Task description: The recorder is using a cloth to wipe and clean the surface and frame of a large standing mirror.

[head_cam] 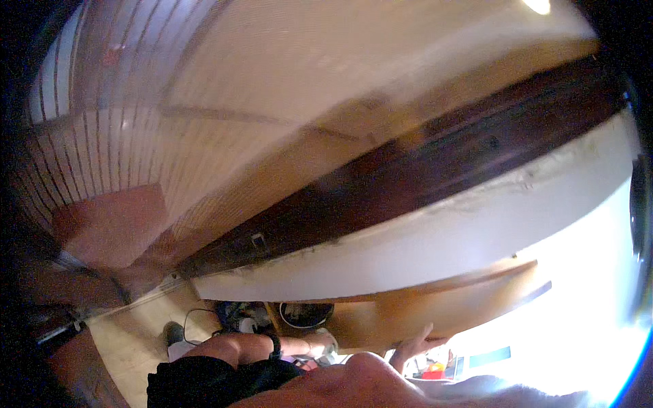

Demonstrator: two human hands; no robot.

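Observation:
My left hand (320, 343) is low in the middle of the view, with a dark band (276, 347) on its wrist. A pale thing lies at its fingers; blur hides what it is and whether I hold it. To the right, my right hand (412, 349) has its thumb and fingers apart, by the lower edge of a brown wooden panel (398, 319). Whether it touches that edge cannot be told. Just above my left hand is a dark round vessel (306, 315) with a light rim. A long white panel (408, 247) slants above the wooden one.
A dark brown board (357, 196) with a small metal fitting (259, 241) runs along the white panel. Beyond it stretches a wide beige surface (285, 66). A reddish panel (115, 224) is at left, over pale flooring (112, 341). An orange-red object (434, 371) sits beside my right hand.

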